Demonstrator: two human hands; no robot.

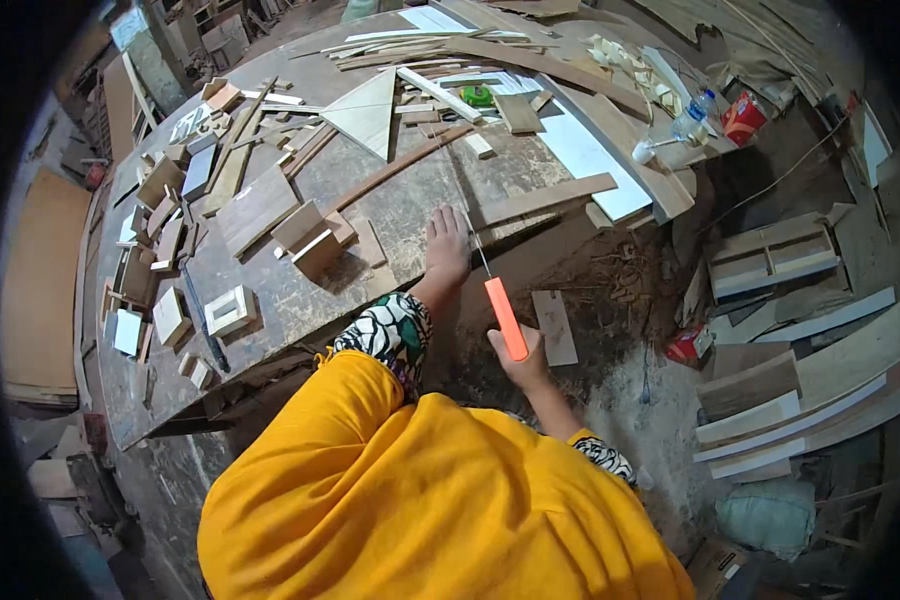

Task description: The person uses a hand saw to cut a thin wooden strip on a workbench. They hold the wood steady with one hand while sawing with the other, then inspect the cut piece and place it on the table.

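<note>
Orange, straight handle (506,318) with thin metal blade (482,256): right hand (526,362) closed around its near end, beyond the scuffed table's edge. Left hand (448,250) palm-down on the table (500,165) beside the blade, hands apart.

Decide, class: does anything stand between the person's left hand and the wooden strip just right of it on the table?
Yes: in this view, the thin blade of the orange-handled saw, held in the right hand, runs between the left hand and the wooden strip's near end.
</note>
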